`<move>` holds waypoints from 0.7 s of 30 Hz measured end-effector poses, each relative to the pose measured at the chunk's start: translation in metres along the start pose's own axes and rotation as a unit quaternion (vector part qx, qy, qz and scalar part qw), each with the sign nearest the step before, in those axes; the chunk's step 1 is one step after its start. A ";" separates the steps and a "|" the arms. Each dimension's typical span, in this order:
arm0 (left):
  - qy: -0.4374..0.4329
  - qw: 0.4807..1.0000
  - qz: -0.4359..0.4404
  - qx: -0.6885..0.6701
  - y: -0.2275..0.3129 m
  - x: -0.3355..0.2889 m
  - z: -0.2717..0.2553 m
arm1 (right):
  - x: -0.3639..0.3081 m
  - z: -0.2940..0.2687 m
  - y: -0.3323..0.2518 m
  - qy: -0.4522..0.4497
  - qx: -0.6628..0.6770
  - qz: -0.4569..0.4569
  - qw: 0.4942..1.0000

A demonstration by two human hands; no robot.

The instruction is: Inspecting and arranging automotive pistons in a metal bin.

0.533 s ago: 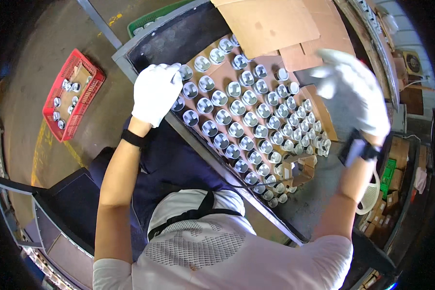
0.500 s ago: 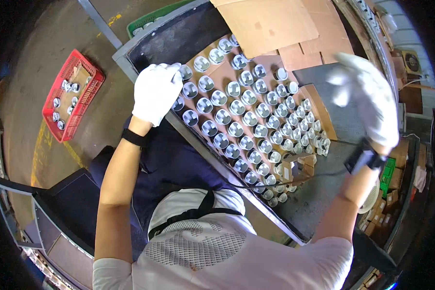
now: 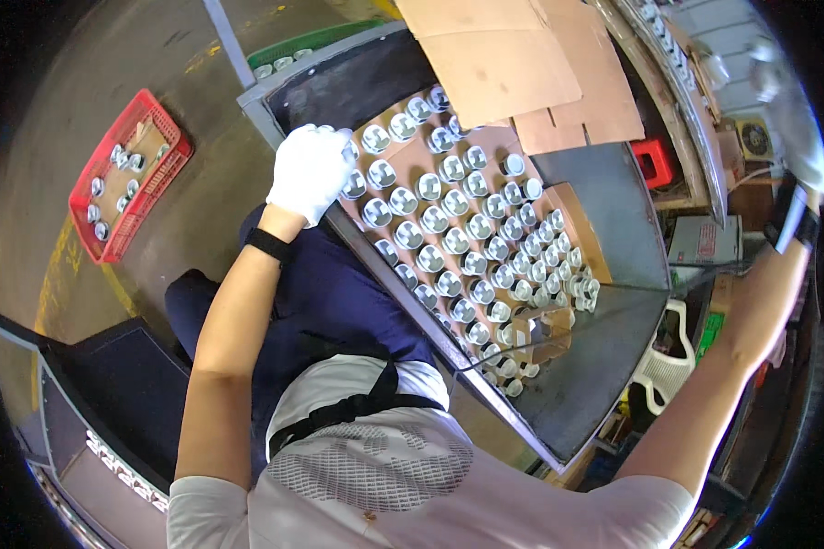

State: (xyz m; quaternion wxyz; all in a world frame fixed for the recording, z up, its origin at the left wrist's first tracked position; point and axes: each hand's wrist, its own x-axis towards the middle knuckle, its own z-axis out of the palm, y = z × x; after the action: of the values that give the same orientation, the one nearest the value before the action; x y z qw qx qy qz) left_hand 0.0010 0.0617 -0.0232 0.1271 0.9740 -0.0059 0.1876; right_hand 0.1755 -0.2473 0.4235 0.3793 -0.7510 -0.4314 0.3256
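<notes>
Many round silver pistons [image 3: 455,241] with dark sides stand in rows on brown cardboard [image 3: 412,165] on a dark metal-edged table. My left hand [image 3: 311,174], in a white glove, rests at the table's left edge beside the nearest pistons. Its fingers are curled together, and what they hold, if anything, is hidden. My right hand [image 3: 799,137], also gloved, is stretched far out to the right, past the table. It is smeared by motion near the rim of the picture, close to a blurred shiny shape, so its fingers cannot be read.
On the floor at left lies a red crate [image 3: 130,174] with several pistons. A green crate [image 3: 288,57] stands behind the table. Cardboard sheets [image 3: 494,69] cover the table's far end. At right are a shelf edge [image 3: 696,119], a red object [image 3: 652,163] and a white plastic chair [image 3: 666,357].
My right hand has swung from above the table's right side out to the far right. My left hand stays by the table's left edge, and the whole view has shifted slightly.
</notes>
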 end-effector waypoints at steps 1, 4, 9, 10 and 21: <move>-0.005 0.999 -0.030 0.023 -0.003 -0.007 -0.006 | 0.035 -0.003 0.048 -0.034 -0.009 -0.019 0.999; 0.004 0.997 -0.072 0.040 -0.010 -0.018 -0.010 | 0.117 0.045 0.148 -0.152 -0.023 -0.027 0.988; 0.022 0.999 -0.042 0.005 -0.002 -0.004 -0.005 | 0.118 0.145 0.298 -0.257 0.022 0.205 0.944; 0.038 0.999 -0.037 0.001 -0.001 -0.003 -0.004 | 0.119 0.161 0.345 -0.233 0.018 0.230 0.945; 0.030 0.994 -0.091 -0.053 0.006 0.012 -0.010 | 0.215 0.239 0.653 0.068 -0.236 0.292 0.924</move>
State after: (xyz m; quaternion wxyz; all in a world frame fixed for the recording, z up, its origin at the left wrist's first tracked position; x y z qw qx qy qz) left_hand 0.0083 0.0592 -0.0081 0.1952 0.9563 0.0765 0.2037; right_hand 0.3313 -0.2077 -0.2866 0.1073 -0.9319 -0.2305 0.2587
